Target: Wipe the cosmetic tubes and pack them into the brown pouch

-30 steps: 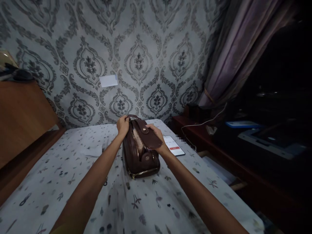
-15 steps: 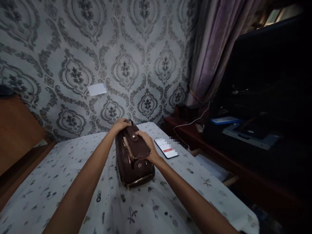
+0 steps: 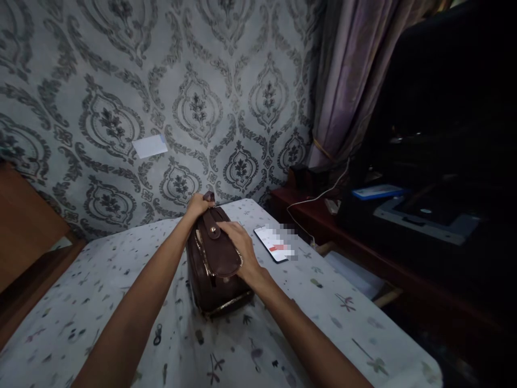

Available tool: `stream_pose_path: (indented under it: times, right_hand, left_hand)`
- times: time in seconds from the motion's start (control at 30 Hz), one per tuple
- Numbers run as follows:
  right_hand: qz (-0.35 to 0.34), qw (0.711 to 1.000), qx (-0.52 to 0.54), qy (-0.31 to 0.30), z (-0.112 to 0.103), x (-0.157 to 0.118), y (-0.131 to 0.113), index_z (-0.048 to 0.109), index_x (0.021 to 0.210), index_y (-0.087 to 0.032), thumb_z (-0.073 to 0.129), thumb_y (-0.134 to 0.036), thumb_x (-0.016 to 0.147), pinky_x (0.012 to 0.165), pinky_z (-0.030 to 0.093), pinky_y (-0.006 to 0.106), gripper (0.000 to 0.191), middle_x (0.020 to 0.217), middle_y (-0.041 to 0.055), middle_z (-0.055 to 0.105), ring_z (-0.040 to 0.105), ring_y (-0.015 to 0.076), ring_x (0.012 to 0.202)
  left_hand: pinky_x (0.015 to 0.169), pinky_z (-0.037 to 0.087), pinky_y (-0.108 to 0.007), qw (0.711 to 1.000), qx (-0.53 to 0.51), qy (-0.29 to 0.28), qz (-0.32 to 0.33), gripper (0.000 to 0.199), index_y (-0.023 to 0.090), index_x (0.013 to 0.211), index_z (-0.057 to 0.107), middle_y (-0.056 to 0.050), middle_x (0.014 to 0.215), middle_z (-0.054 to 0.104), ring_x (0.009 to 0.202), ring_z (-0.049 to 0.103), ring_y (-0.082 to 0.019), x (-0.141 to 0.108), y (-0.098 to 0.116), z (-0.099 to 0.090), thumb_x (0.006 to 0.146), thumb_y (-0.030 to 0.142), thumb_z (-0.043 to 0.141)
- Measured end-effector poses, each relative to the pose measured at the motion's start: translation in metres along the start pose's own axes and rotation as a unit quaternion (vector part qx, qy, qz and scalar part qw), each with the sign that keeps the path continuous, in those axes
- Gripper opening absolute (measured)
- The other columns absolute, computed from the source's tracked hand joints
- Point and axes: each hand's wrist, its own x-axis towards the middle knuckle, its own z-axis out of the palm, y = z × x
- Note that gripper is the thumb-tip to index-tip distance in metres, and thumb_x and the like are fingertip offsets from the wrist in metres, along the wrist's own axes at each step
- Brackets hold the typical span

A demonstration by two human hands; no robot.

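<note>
Brown leather meets both our hands: our left hand (image 3: 197, 205) grips the handle (image 3: 209, 196) at the bag's (image 3: 222, 295) far end; our right hand (image 3: 241, 245) curls over the flap's (image 3: 222, 257) edge, though we cannot tell if it pinches. That flap covers the bag's top, while a zip (image 3: 204, 258) beside it looks open. Right of the bag, on patterned sheeting (image 3: 121, 285), lies a phone (image 3: 267, 242) with unreadable writing. We see no legible brand.
</note>
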Motion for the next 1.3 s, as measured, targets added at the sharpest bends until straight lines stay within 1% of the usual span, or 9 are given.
stream_pose_path:
  times: [0.23,0.4,0.53,0.7,0.83,0.97,1.1,1.2,1.3]
  right_hand:
    - [0.0,0.998,-0.048,-0.03,-0.004,0.003,-0.004,0.07,0.113,-0.027,0.062,-0.013,0.084,0.102,0.045,0.039,0.033,0.115,0.0068,0.071,0.056,0.0278,0.119]
    - [-0.003,0.998,-0.041,-0.038,-0.007,0.002,-0.006,0.068,0.118,-0.027,0.065,-0.019,0.085,0.099,0.046,0.04,0.034,0.12,0.0092,0.067,0.055,0.0285,0.117]
    - [-0.004,0.999,-0.037,-0.033,-0.007,0.002,-0.005,0.068,0.117,-0.026,0.064,-0.022,0.087,0.098,0.047,0.038,0.03,0.117,0.009,0.068,0.055,0.0277,0.115]
    - [0.004,0.999,-0.031,-0.032,-0.004,0.002,0.004,0.069,0.12,-0.024,0.063,-0.018,0.085,0.102,0.046,0.039,0.036,0.122,0.0099,0.067,0.054,0.0277,0.12]
    - [0.038,0.999,-0.021,0.003,0.0,-0.005,0.011,0.069,0.126,-0.025,0.061,-0.017,0.083,0.108,0.043,0.044,0.045,0.134,0.0115,0.062,0.053,0.0298,0.127]
    - [0.026,1.0,-0.008,0.001,0.0,-0.011,0.011,0.067,0.13,-0.026,0.067,-0.02,0.076,0.109,0.043,0.047,0.054,0.137,0.012,0.061,0.054,0.0327,0.128]
    - [0.038,0.999,-0.008,0.009,-0.001,-0.008,0.008,0.072,0.123,-0.026,0.061,-0.017,0.079,0.107,0.044,0.045,0.045,0.13,0.0104,0.066,0.057,0.031,0.124]
    - [0.039,0.999,0.008,0.017,0.0,-0.006,0.007,0.073,0.12,-0.026,0.059,-0.016,0.081,0.106,0.044,0.043,0.042,0.124,0.009,0.069,0.057,0.0299,0.12]
    - [0.055,0.998,0.03,0.033,0.003,-0.004,0.007,0.075,0.114,-0.029,0.056,-0.014,0.083,0.101,0.045,0.04,0.039,0.116,0.0065,0.071,0.058,0.028,0.113]
  left_hand:
    - [0.055,0.032,-0.025,0.997,-0.054,-0.002,0.054,0.026,0.019,0.054,0.057,0.005,0.05,0.048,0.055,0.047,-0.013,-0.019,0.004,-0.007,0.064,0.035,0.074]
    - [0.051,0.026,-0.024,0.99,-0.093,-0.033,0.096,0.034,0.019,0.053,0.053,0.007,0.048,0.041,0.051,0.037,-0.01,-0.038,0.011,-0.012,0.066,0.042,0.074]
    - [0.055,0.031,-0.024,0.982,-0.127,-0.066,0.12,0.029,0.017,0.059,0.059,0.006,0.054,0.047,0.055,0.042,-0.01,-0.052,0.015,-0.013,0.066,0.041,0.074]
    - [0.058,0.04,-0.025,0.976,-0.152,-0.104,0.114,0.031,0.015,0.065,0.067,0.002,0.06,0.059,0.059,0.051,-0.013,-0.057,0.018,-0.018,0.065,0.045,0.074]
    - [0.069,0.046,-0.026,0.979,-0.161,-0.065,0.102,0.031,0.015,0.084,0.072,-0.002,0.077,0.069,0.073,0.059,-0.016,-0.053,0.009,-0.033,0.066,0.041,0.072]
    - [0.07,0.047,-0.028,0.987,-0.144,-0.012,0.07,0.024,0.015,0.075,0.069,-0.001,0.069,0.065,0.072,0.06,-0.019,-0.059,-0.008,-0.041,0.067,0.038,0.072]
    - [0.071,0.05,-0.03,0.989,-0.132,0.039,0.048,0.016,0.016,0.076,0.068,-0.002,0.073,0.068,0.076,0.063,-0.02,-0.075,-0.016,-0.028,0.075,0.03,0.058]
    - [0.08,0.051,-0.03,0.989,-0.116,0.085,0.043,0.023,0.017,0.085,0.07,-0.004,0.086,0.073,0.088,0.066,-0.022,-0.083,-0.014,-0.015,0.077,0.021,0.048]
    - [0.087,0.05,-0.032,0.987,-0.082,0.132,0.03,0.028,0.018,0.091,0.071,-0.006,0.095,0.075,0.096,0.066,-0.023,-0.087,-0.009,-0.007,0.078,0.017,0.047]
